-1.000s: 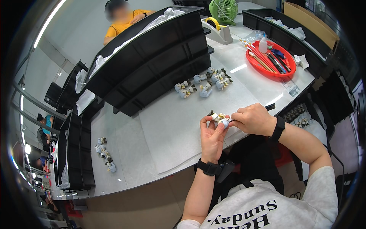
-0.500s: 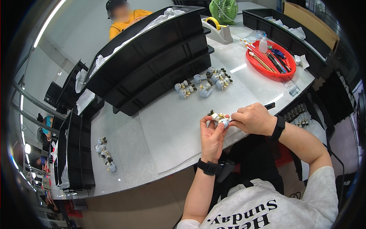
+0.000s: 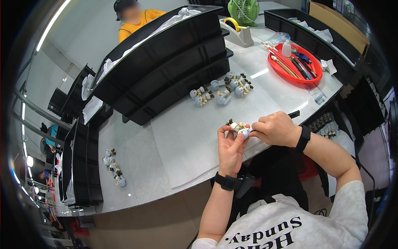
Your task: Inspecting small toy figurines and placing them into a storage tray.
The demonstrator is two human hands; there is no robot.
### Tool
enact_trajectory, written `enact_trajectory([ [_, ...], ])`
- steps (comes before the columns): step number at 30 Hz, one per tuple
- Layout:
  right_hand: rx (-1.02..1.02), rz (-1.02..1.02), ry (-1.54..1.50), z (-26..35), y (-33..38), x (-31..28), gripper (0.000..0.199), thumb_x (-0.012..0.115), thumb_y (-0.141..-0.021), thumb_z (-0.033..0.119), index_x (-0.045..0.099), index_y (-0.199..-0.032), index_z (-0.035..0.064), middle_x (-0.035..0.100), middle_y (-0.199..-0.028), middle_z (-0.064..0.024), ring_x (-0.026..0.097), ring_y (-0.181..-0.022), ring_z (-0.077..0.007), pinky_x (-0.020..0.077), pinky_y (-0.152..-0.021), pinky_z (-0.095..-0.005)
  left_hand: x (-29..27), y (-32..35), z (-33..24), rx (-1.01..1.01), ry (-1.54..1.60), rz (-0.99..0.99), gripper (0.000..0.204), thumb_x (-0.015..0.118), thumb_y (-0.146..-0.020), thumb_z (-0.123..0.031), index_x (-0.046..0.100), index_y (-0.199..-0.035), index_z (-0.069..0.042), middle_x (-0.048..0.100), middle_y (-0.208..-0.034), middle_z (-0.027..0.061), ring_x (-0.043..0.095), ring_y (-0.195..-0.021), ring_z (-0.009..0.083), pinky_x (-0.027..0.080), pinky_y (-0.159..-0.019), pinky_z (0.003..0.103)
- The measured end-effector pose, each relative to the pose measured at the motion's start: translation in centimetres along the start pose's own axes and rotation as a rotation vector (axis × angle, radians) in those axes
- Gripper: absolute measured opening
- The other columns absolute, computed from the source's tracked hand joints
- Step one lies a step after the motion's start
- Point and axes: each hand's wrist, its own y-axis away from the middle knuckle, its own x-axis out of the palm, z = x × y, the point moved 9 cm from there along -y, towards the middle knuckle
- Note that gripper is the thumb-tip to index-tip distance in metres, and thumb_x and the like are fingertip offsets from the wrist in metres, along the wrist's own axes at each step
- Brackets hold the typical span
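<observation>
Head view, big to small: grey tabletop (image 3: pixel 174 149) runs corner to corner, black tiered bin rack (image 3: pixel 166 54) along its far edge, second row of black bins (image 3: pixel 78 166) on the left side. Another person in an orange top (image 3: pixel 137 23) sits beyond the rack, hands not visible. Red tray (image 3: pixel 296 66) of pens and tools far right, tape dispenser (image 3: pixel 236 33) near it, green fan (image 3: pixel 244 9) behind. Cluster of small grey-and-brass fittings (image 3: pixel 222 89) sits mid-tabletop just in front of the rack; a smaller row of the same parts (image 3: pixel 112 166) lies well apart at the left. Work piece: one small fitting (image 3: pixel 238 128), held above the near edge of the tabletop, between both hands. Left hand (image 3: pixel 230 147) is upright, palm toward the camera, fingers partly curled, thumb and fingertips pinching the part from below. Right hand (image 3: pixel 273 129) is closed down over the part's right end, fingers bunched; can't tell whether it holds a second piece or a tool. Judgement: mid-assembly on a single unit, pressing or twisting something onto it. Next move likely calls for a steady left-hand pinch while the right finishes seating.
</observation>
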Motion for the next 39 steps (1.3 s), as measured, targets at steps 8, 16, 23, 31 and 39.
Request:
enact_trajectory([
  [8,0.041,0.052,-0.007,-0.28,-0.04,0.32,0.026,0.061,-0.075,0.032,0.056,-0.065,0.0081,0.053,-0.051,-0.0053,0.056,-0.045,-0.023,0.0432,-0.041,-0.0327,0.12,0.11,-0.04,0.002,-0.016,0.006,0.033,0.05,-0.084,0.002,0.032,-0.108,-0.012,0.046,-0.108,0.0118,0.05,-0.105,0.0251,0.045,-0.09,0.036],
  [16,0.076,0.055,-0.017,-0.35,0.04,0.27,0.024,0.061,-0.075,0.029,0.054,-0.066,0.0087,0.052,-0.053,-0.0038,0.054,-0.046,-0.0228,0.0414,-0.04,-0.0329,0.2,0.08,-0.09,0.0,-0.032,0.016,0.033,0.05,-0.084,0.003,0.032,-0.107,-0.012,0.046,-0.109,0.0127,0.051,-0.105,0.0253,0.044,-0.09,0.037],
  [23,0.011,0.012,0.002,0.15,0.07,-0.17,0.026,0.061,-0.075,0.03,0.054,-0.062,0.0076,0.053,-0.051,-0.0052,0.056,-0.044,-0.0227,0.0438,-0.041,-0.0309,0.02,0.06,0.11,-0.016,-0.003,0.011,0.032,0.049,-0.084,0.003,0.032,-0.107,-0.012,0.047,-0.11,0.0143,0.051,-0.104,0.0247,0.045,-0.089,0.036],
  [31,0.045,0.072,0.023,-0.11,-0.15,0.28,0.027,0.059,-0.076,0.031,0.055,-0.064,0.0073,0.053,-0.052,-0.0059,0.056,-0.045,-0.0227,0.043,-0.041,-0.0308,0.11,0.05,0.02,-0.007,-0.029,0.01,0.033,0.05,-0.083,0.003,0.032,-0.106,-0.011,0.047,-0.108,0.0124,0.051,-0.104,0.0247,0.045,-0.089,0.035],
  [39,0.017,0.047,0.032,0.16,-0.05,0.01,0.026,0.06,-0.075,0.03,0.055,-0.062,0.0072,0.053,-0.052,-0.0056,0.056,-0.045,-0.0228,0.043,-0.041,-0.0311,0.15,0.07,0.01,-0.012,-0.026,0.005,0.033,0.05,-0.083,0.004,0.032,-0.106,-0.011,0.047,-0.106,0.011,0.051,-0.104,0.0247,0.046,-0.089,0.035],
])
